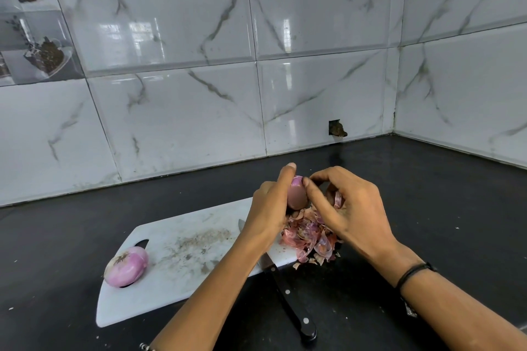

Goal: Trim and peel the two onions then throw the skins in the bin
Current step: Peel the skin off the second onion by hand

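Gripping an onion (296, 194) in left hand (268, 205) fingers, above the skins (308, 236). Pinching its top with right hand (350, 208) fingers. Second onion (126, 266) lying apart.

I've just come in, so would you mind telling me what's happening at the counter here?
A person is peeling a red onion over a white cutting board. The left hand grips it while the right hand pinches at its top to pull skin away. A pile of skins lies on the board's right end, not yet binned. A second onion, apparently already peeled, rests on the left end. The knife lies set down, handle on the black counter.
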`<state>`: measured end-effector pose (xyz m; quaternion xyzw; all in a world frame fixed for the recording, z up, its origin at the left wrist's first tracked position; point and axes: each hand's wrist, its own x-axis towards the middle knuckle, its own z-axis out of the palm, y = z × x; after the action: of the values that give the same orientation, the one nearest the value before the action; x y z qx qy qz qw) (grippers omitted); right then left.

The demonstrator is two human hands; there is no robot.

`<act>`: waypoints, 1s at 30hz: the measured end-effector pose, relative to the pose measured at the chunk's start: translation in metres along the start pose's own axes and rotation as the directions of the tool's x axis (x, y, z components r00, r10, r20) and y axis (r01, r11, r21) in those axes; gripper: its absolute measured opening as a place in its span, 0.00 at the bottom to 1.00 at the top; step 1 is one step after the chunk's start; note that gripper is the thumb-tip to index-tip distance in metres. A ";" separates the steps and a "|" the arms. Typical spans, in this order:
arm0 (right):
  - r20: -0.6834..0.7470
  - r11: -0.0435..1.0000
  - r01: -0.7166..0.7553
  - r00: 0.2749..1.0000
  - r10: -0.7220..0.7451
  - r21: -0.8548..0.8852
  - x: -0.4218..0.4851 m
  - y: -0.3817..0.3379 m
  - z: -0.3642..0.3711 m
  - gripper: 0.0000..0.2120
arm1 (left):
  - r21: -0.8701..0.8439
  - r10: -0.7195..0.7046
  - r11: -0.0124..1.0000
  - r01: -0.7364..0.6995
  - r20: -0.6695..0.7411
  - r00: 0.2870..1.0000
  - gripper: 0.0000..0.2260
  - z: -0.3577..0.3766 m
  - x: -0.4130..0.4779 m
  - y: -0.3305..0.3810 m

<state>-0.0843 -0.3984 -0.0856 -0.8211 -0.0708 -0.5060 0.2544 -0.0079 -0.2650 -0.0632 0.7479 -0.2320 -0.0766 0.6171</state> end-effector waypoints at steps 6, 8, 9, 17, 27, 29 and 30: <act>0.017 0.998 0.048 0.999 -0.048 -0.044 -0.002 0.002 -0.002 0.13 | 0.062 0.017 0.998 -0.013 -0.074 0.997 0.28 0.006 -0.004 -0.002; 0.042 0.996 0.062 0.997 -0.059 -0.063 -0.002 0.002 -0.001 0.15 | 0.147 0.039 0.989 -0.022 -0.112 0.993 0.29 0.006 -0.002 -0.003; 0.053 0.995 0.062 0.997 -0.058 -0.075 -0.002 0.002 0.000 0.15 | 0.175 0.049 0.984 -0.027 -0.120 0.992 0.29 0.005 -0.002 -0.004; 0.047 0.999 0.005 0.999 -0.003 -0.040 -0.001 0.002 0.000 0.04 | 0.184 0.052 0.982 -0.032 -0.108 0.993 0.26 0.003 -0.003 -0.002; 0.101 0.999 0.034 0.994 -0.033 -0.016 -0.001 -0.003 -0.003 0.12 | 0.206 0.091 0.977 -0.060 -0.145 0.985 0.27 0.004 -0.006 0.000; 0.112 0.999 0.029 0.993 -0.025 -0.032 -0.001 -0.002 -0.003 0.12 | 0.222 0.111 0.972 -0.075 -0.154 0.982 0.28 0.005 -0.007 0.000; 0.112 0.999 0.020 0.994 -0.016 -0.037 -0.001 -0.002 -0.002 0.11 | 0.221 0.120 0.972 -0.084 -0.157 0.980 0.29 0.004 -0.007 0.001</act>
<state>-0.0869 -0.3976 -0.0851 -0.8521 -0.0825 -0.4631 0.2296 -0.0164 -0.2658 -0.0647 0.8007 -0.2238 0.0445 0.5539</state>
